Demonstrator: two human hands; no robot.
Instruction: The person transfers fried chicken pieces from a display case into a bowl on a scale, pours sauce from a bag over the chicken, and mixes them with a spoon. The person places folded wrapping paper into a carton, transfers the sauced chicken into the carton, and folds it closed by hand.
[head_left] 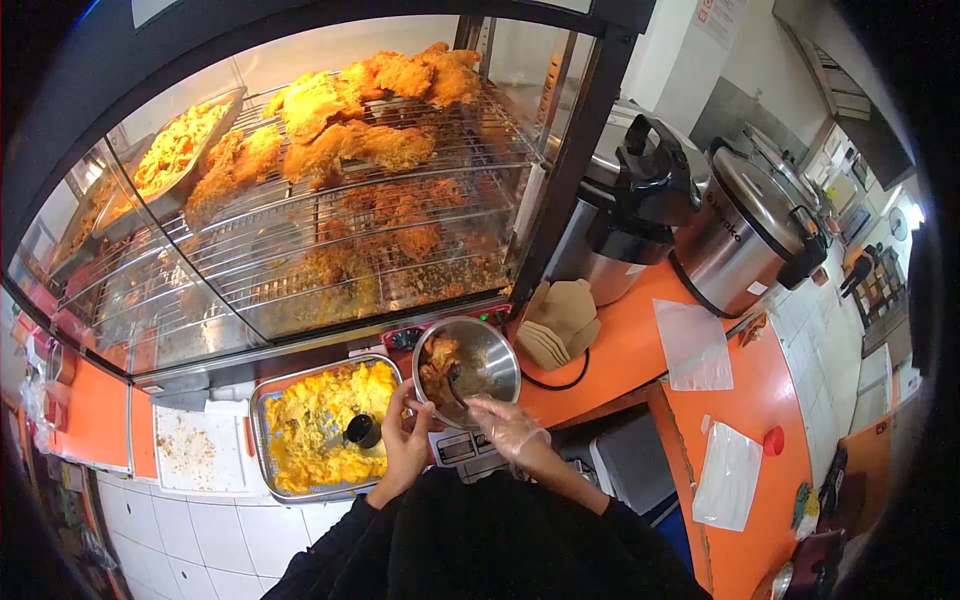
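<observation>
A round metal bowl (487,358) with brown food pieces (439,365) at its left side is at the centre. My left hand (404,440) is closed on the bowl's lower left rim. My right hand (508,428), in a clear plastic glove, is closed round the handle of a dark spoon (456,384) that reaches into the bowl. Left of the bowl lies a metal tray (263,455) of yellow food (318,420), with a black cup (362,431) in it. Under my hands a scale (458,447) is partly visible.
A glass warming cabinet (330,335) with fried pieces stands ahead. Brown paper boxes (560,322) and two large metal cookers (740,235) are at the right. Plastic bags (727,477) and a red lid (774,441) lie on the orange counter (640,330). A white board (200,450) is left.
</observation>
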